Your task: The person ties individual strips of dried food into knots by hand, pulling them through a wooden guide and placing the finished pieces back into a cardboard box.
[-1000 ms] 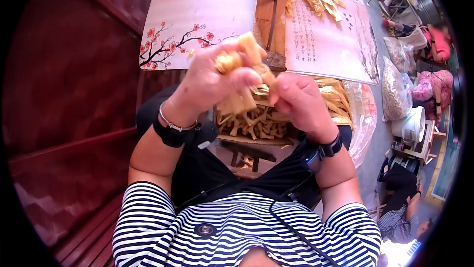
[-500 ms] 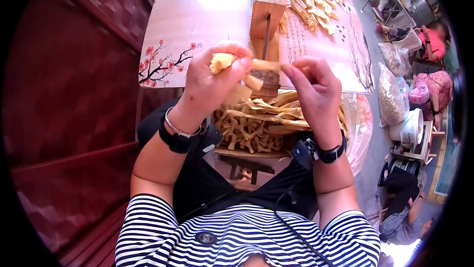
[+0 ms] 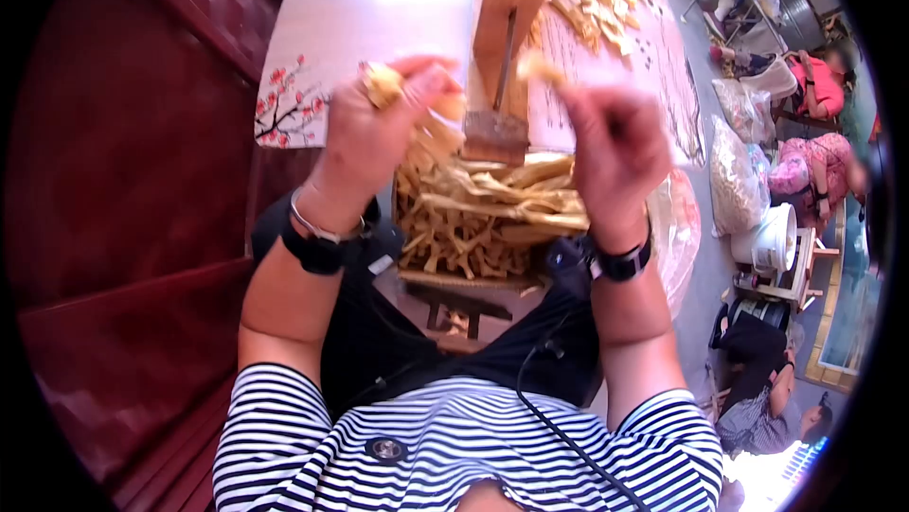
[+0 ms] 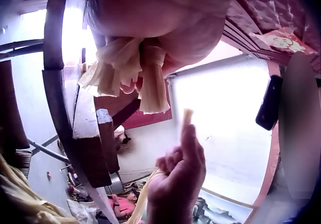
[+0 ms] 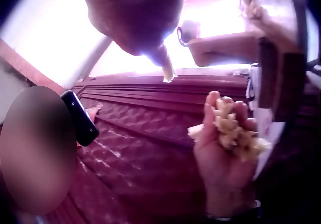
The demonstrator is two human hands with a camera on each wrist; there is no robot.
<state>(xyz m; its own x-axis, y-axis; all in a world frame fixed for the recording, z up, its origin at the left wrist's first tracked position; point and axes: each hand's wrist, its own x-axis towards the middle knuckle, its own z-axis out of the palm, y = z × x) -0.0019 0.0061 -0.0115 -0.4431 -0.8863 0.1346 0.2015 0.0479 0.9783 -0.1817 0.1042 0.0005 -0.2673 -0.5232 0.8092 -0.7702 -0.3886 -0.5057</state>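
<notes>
My left hand (image 3: 360, 143) grips a bundle of pale yellow folded strips (image 3: 383, 86); in the left wrist view, strip ends (image 4: 153, 83) hang below it. Across a gap, my right hand (image 3: 620, 157) pinches a short yellow piece (image 3: 540, 69), blurred in the head view. That piece (image 5: 169, 74) sticks out from the fingertips in the right wrist view, where the left hand (image 5: 223, 169) has its fingers curled round the knotted bundle (image 5: 233, 133). Below both hands lies a pile of long yellow strips (image 3: 483, 219) in a box.
A wooden block stand with a metal rod (image 3: 500, 58) stands at the near edge of the flower-printed table (image 3: 379, 20). More strips (image 3: 587, 1) lie at its far right. Several people, bags and a white bucket (image 3: 772, 238) are at the right; a dark red wall (image 3: 123, 181) is at the left.
The hands have moved apart, and the strip that ran between them half a second ago no longer joins them. The right hand has shifted slightly right, its piece now pointing up and left.
</notes>
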